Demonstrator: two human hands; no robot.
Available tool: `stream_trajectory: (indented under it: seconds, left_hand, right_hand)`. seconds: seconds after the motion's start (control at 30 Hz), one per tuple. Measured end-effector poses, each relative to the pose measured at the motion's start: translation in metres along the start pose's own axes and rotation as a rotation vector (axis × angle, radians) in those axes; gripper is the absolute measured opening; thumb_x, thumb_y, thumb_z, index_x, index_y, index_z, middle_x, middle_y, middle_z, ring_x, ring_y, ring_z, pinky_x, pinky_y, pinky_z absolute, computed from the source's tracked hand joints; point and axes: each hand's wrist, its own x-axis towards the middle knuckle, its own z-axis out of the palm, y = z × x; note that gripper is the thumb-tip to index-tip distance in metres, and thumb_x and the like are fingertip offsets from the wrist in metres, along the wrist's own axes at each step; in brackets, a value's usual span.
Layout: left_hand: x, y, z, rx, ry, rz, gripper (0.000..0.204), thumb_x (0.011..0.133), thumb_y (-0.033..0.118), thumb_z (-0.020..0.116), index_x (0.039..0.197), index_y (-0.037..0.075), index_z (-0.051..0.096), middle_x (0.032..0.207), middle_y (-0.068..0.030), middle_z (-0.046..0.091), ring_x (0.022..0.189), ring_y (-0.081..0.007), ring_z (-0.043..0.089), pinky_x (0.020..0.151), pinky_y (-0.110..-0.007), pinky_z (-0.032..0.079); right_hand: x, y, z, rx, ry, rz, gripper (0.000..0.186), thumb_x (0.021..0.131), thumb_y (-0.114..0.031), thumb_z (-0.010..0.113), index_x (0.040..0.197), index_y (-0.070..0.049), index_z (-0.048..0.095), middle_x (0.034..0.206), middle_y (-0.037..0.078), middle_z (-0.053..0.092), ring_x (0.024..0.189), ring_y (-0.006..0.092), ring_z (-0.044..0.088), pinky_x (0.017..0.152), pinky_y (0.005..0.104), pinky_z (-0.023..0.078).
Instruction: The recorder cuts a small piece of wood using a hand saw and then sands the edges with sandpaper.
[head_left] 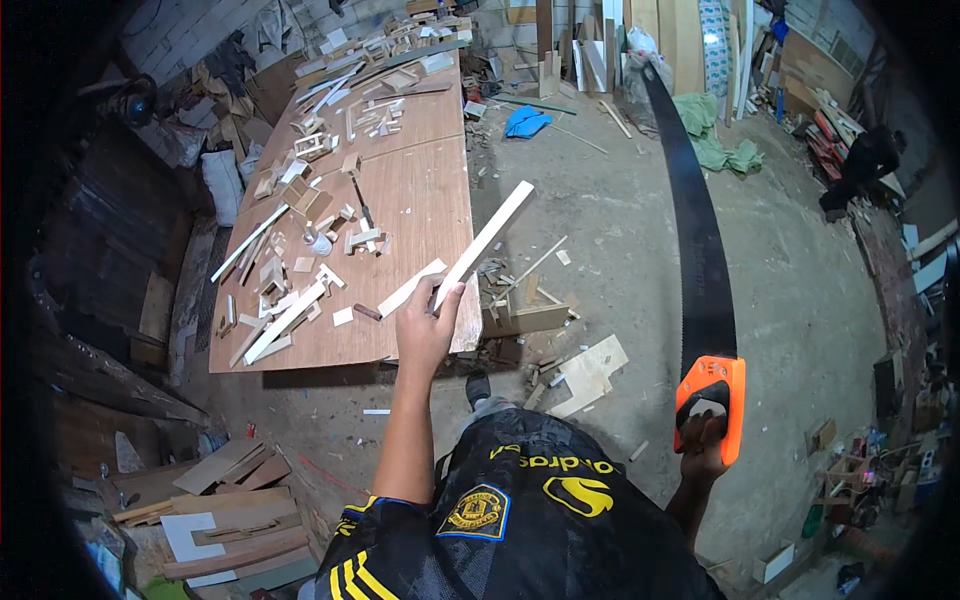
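Note:
My left hand (426, 328) is closed around the lower end of a pale wooden strip (492, 238), near the front right corner of the table. The strip slants up and away to the right, past the table edge. Just behind that hand, a second pale strip (408, 290) lies on the tabletop. Off to the right, my right hand (706, 440) grips a handsaw (700, 230) by its orange and black handle. Its long dark blade points away from me over the floor, toothed edge to the left, apart from the wood. Some fingers are hidden by the handle.
Wood offcuts and small wooden pieces litter the brown table (420, 210). Scrap wood (590, 375) lies on the floor beside its right edge. A plank pile (235, 510) sits at lower left. Boards (675, 45) lean on the back wall, near green cloth (715, 140).

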Motion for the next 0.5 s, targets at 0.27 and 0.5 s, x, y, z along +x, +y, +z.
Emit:
stream_trajectory:
  seconds: [0.27, 0.5]
  left_hand:
    - [-0.002, -0.031, -0.01, -0.805, -0.205, -0.543, 0.026, 0.095, 0.028, 0.057, 0.107, 0.006, 0.051, 0.063, 0.0019, 0.049, 0.05, -0.0052, 0.041, 0.045, -0.022, 0.032]
    - [-0.017, -0.074, -0.055, -0.555, -0.025, -0.575, 0.024, 0.097, 0.03, 0.051, 0.105, 0.007, 0.05, 0.066, -0.0038, 0.058, 0.052, -0.0062, 0.05, 0.046, -0.022, 0.037]
  right_hand:
    - [0.006, 0.012, 0.005, -0.087, 0.17, 0.279, 0.019, 0.095, -0.01, 0.047, 0.079, -0.01, 0.039, 0.054, -0.004, 0.032, 0.04, 0.0059, 0.027, 0.039, 0.0239, 0.022]
    - [0.005, 0.03, 0.017, -0.262, 0.113, 0.455, 0.013, 0.089, -0.01, 0.058, 0.079, -0.005, 0.052, 0.058, 0.0, 0.048, 0.045, 0.008, 0.043, 0.042, 0.0239, 0.032]
